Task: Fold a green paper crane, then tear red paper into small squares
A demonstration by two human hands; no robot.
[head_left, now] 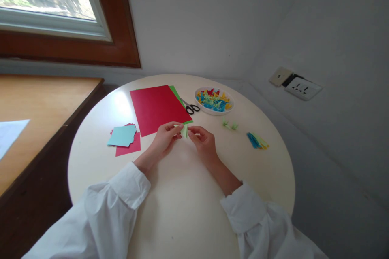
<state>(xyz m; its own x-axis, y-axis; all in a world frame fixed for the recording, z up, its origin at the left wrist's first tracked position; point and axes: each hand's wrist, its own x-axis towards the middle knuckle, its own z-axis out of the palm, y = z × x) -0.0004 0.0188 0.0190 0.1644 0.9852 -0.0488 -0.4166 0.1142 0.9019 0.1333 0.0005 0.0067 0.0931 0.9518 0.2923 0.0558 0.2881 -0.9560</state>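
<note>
Nearest, two white cloth sleeves (130,186) are resting over the round cream-white tabletop (182,214). The left hand (168,134) is grasping, by thumb and fingers, the left side of a small pale-green folded paper piece (184,131); the right hand (204,141) is apparently pinching its right edge. The piece is sitting just in front of the near right corner of the large red square paper sheet (161,109), the landmark here.

Handling assessment: the piece is probably weighing next to nothing, keeping its creases crisply, offering dry grip, yet being easy to crush or tear. Light fingertip holds along the folded edges are appearing soundest; squeezing the middle is risking stray creases.

Left of the sheet, a loose stack of pale-blue and pinkish-red paper squares (122,136) is lying. Beyond its right edge, a white oval dish (212,112) is holding multicoloured folded paper shapes (214,99)
</note>
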